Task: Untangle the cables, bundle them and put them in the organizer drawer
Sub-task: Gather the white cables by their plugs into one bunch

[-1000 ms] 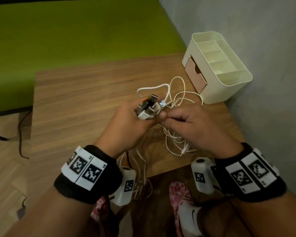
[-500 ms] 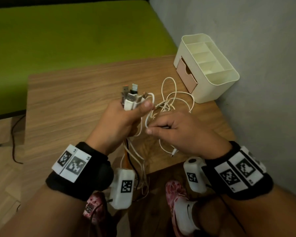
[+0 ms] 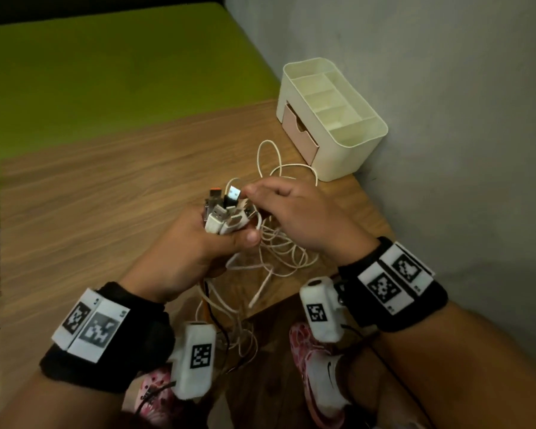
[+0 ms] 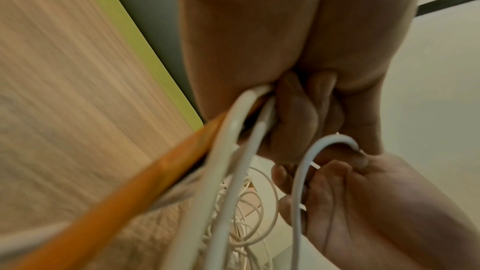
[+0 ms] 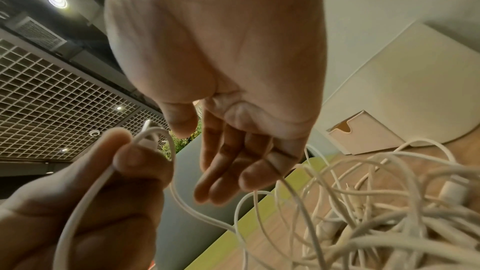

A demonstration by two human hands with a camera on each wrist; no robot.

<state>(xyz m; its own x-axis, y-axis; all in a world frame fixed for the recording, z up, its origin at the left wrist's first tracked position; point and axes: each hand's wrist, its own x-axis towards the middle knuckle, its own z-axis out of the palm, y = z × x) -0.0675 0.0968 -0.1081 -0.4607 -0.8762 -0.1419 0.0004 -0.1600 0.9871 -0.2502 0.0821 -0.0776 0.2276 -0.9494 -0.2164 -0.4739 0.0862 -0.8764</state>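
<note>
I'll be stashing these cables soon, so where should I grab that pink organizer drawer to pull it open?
Hook a fingertip into the notch in the top edge of the pink drawer, coming from the open table side; the face is otherwise flat, without a knob. Right hand probably, since the left hand grips the cables.

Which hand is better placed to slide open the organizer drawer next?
Probably the right hand: it is nearer the pink drawer and its fingers hang relaxed beside the cables. The left hand has its grip full of cable plugs.
</note>
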